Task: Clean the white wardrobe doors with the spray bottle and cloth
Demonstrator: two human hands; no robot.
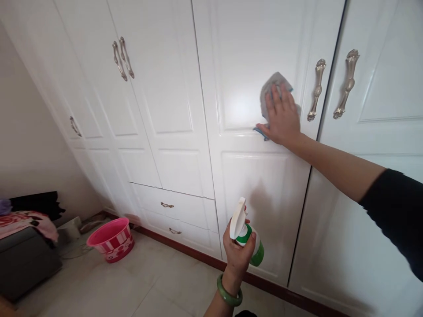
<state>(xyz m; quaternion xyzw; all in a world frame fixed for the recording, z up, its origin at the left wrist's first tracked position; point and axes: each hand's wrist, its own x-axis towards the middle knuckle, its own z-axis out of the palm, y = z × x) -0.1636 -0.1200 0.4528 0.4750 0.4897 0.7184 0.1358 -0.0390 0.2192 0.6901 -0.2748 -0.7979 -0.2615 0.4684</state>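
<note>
1. Although the lower frame edge cuts off the forearm, the left hand (238, 257) shows clearly in front of the white wardrobe (244, 79), wrapped around a green-and-white spray bottle (254, 248). The hand hides part of the label, and any liquid inside cannot be made out. A green bangle (229, 290) circles the wrist.
2. The right arm, its black sleeve (393, 211) cut off by the right edge, reaches across the front of the wardrobe.
3. The right hand (280, 116) lies open and flat with its fingers spread, pressing a grey cloth with blue edging (276, 90) against a wardrobe door. The hand covers much of the cloth, and a pair of metal handles (330, 83) stands just to its right.
4. Two shallow drawers (175, 211) sit low in the wardrobe, above dark red skirting (264, 286).
5. Left of the wardrobe, a pink bucket (110, 240) stands on the tiled floor (158, 277). Beyond it, pink patterned fabric (26, 224) lies on a dark seat (23, 264), which the left edge cuts off, so its exact kind is hard to tell.
</note>
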